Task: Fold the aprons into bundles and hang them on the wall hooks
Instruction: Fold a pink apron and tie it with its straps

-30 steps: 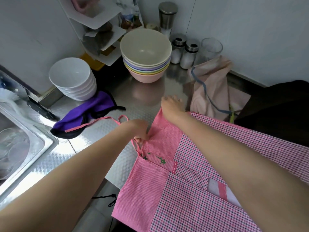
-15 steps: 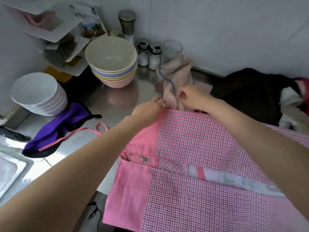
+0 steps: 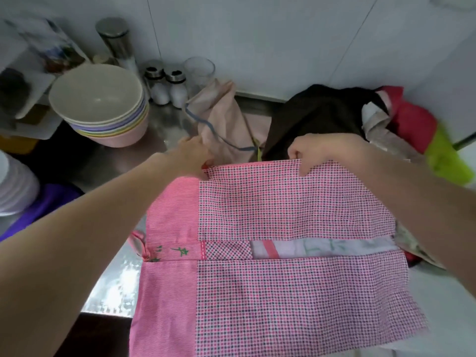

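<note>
A pink checked apron (image 3: 283, 292) lies spread on the steel counter, its near part hanging over the front edge. My left hand (image 3: 194, 157) pinches its far left corner. My right hand (image 3: 319, 153) grips the far edge further right, thumb under the hem. A pink strap (image 3: 137, 242) loops out at the apron's left side. Behind it lie a beige apron (image 3: 224, 117) with a blue strap, a dark brown one (image 3: 316, 114) and a red and lime pile (image 3: 417, 135). A purple apron (image 3: 43, 204) sits at the left. No wall hooks are in view.
A stack of pastel bowls (image 3: 100, 104) stands at the back left, white bowls (image 3: 13, 186) at the far left edge. Two shakers (image 3: 167, 86), a glass (image 3: 199, 70) and a steel canister (image 3: 116, 39) line the white wall. The counter's front edge (image 3: 108, 311) is near me.
My right hand has slid right along the apron's far edge, and both hands now hold it stretched wide. The view has shifted right, showing the red and lime pile.
</note>
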The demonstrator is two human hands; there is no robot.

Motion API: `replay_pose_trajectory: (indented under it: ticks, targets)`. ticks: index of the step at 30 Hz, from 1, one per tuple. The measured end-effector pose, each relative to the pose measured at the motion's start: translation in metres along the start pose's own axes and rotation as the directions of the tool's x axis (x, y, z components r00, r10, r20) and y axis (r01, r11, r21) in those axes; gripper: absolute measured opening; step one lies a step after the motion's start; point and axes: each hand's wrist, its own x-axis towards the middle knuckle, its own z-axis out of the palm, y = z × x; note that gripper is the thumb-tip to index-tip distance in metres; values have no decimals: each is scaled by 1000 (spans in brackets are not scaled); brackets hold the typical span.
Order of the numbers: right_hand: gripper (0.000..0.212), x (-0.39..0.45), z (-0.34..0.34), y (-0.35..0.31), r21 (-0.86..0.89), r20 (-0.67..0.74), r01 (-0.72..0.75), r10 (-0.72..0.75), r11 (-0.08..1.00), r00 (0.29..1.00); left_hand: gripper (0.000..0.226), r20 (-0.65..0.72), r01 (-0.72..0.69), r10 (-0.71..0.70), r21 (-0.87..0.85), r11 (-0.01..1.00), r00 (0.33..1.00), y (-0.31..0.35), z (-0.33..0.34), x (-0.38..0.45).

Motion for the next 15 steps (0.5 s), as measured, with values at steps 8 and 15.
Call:
replay_pose_trajectory:
  ticks: [8,15]
  targets:
    - [13,-30,-9,-12,-24,-310,-136,122,990,943,27,-380,213,-168,79,974,909,-16,-35,-34]
    - [12,-104,40,-62,-44,-365,-126,102,991,926,15,-434,15,5,44,999,901,5,-2,-107]
